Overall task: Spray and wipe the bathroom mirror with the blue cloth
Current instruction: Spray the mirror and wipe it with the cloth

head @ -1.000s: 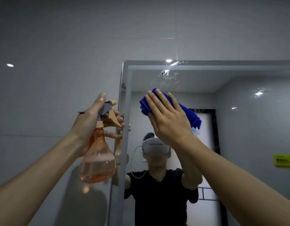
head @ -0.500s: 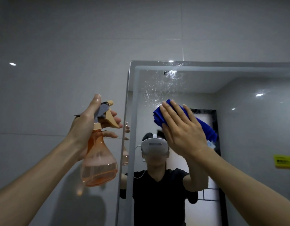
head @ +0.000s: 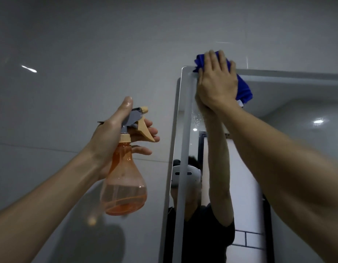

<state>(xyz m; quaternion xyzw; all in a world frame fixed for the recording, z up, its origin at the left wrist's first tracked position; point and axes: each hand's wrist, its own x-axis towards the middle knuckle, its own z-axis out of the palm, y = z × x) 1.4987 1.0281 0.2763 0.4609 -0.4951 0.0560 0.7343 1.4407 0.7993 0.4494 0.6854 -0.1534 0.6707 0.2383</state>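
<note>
At mirror point(head: 297, 149) top-left corner, blue cloth point(head: 244, 90) is pressed flat under spread right hand point(head: 216, 82); spray bottle point(head: 124, 179) is gripped by left hand point(head: 115, 137); overlapping downward strokes advised.

The crumpled blue cloth point(head: 243, 90) is pressed flat against the top left corner of the wall-mounted mirror point(head: 297, 95), its upper folds overlapping the mirror's pale frame.

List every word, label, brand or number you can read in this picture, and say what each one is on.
None can be read.
The orange spray bottle in the left hand shows no label or print.
The blue cloth under the right hand has a small white tag at its lower edge, too small to read.
The mirror carries no lettering.
</note>
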